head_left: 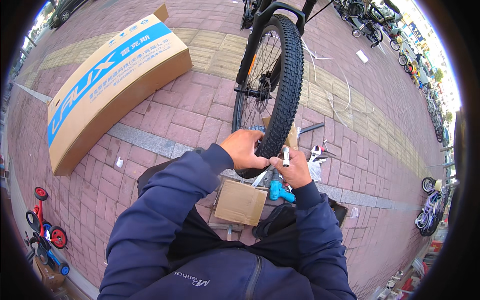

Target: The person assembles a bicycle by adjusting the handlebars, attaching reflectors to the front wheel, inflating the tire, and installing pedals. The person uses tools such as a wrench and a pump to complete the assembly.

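"Where's the wheel from your hands?"

"Straight ahead of me. The front wheel (292,87) stands nearly upright in its black fork (260,32), and its lower end comes down between my two hands. My left hand (243,149) is at its left side, my right hand (294,169) at its right, and my thumbs come close together at the tyre."

"Open or closed?"

"The left is curled round the wheel's lower edge, thumb against the tyre; some of its fingers are hidden. The right is closed around a small pale cylinder (286,157), one end poking up beside the rubber."

"Count it up for me."

"Two hands, one wheel between them, one cylinder. Below them, one teal power drill (280,191) and one flat piece of cardboard (241,203), near my legs. To the right of the wheel, one dark bar (311,128) and one silver wrench-like tool (315,152), with smaller bits beside it that I can't count."

"And further off?"

"One long cardboard box (125,100) on the paving (200,95), to the left, well apart from my hands."
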The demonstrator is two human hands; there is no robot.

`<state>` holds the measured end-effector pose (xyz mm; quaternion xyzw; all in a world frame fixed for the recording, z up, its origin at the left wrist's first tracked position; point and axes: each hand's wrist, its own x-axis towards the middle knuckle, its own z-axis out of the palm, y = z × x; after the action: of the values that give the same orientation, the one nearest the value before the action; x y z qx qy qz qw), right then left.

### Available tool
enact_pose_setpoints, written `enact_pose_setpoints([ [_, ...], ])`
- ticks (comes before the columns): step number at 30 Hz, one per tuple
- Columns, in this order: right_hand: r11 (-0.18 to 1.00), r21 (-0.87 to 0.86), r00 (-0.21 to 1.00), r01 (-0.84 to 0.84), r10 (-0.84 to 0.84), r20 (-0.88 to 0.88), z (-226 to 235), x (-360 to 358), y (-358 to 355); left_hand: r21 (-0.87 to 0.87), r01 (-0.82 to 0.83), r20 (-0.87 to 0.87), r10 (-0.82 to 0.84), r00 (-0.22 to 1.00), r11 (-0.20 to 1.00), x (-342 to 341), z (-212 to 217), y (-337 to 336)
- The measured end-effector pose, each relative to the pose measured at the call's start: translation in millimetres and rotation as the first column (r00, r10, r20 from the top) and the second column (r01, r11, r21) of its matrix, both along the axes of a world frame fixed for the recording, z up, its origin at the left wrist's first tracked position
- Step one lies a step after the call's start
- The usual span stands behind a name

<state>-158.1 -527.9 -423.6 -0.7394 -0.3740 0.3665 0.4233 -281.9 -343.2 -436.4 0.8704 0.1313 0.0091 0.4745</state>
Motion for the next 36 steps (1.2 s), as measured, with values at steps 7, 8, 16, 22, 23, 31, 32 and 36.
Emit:
enact_pose_setpoints([
  [7, 0.996, 0.078, 0.992, 0.045, -0.035, -0.121, -12.7, 1.4, 4.2, -0.212, -0.015, 0.167, 0.051, 0.985, 0.977, 7.2, -18.1, -4.5],
  [8, 0.988, 0.149, 0.993, 0.046, -0.03, -0.111, -16.2, 0.9, 6.4, -0.23, 0.003, 0.201, 0.044, 0.979, 0.973, 8.2, -19.6, -3.9],
  [16, 0.962, 0.27, 0.999, 0.052, -0.049, -0.019, -29.1, -0.9, 7.5, -0.314, 0.007, 0.256, 0.077, 0.964, 0.949, 9.1, -31.2, -9.4],
  [22, 0.996, 0.086, 0.978, -0.011, 0.029, -0.209, -13.5, 16.2, -3.8, -0.083, 0.081, 0.097, -0.073, 0.993, 0.993, 4.9, -6.8, 0.4],
  [23, 0.999, 0.041, 0.971, -0.002, 0.012, -0.24, -12.9, 24.3, -6.7, 0.039, 0.121, 0.021, -0.122, 0.992, 0.992, 3.1, -2.4, 6.0],
  [31, 0.967, -0.149, 0.586, -0.209, 0.245, 0.772, -114.0, 87.6, -6.8, 0.181, 0.076, -0.148, -0.05, 0.988, 0.981, -23.7, 13.2, 30.1],
  [32, 0.918, -0.286, 0.527, -0.275, 0.393, 0.753, -131.9, 86.3, -7.6, 0.235, 0.063, -0.199, -0.015, 0.98, 0.97, -27.4, 15.1, 28.0],
  [36, 0.925, -0.301, 0.705, -0.233, 0.374, 0.603, -174.3, 66.0, 1.2, 0.299, 0.221, -0.336, -0.115, 0.935, 0.928, -49.8, 18.7, -21.6],
])
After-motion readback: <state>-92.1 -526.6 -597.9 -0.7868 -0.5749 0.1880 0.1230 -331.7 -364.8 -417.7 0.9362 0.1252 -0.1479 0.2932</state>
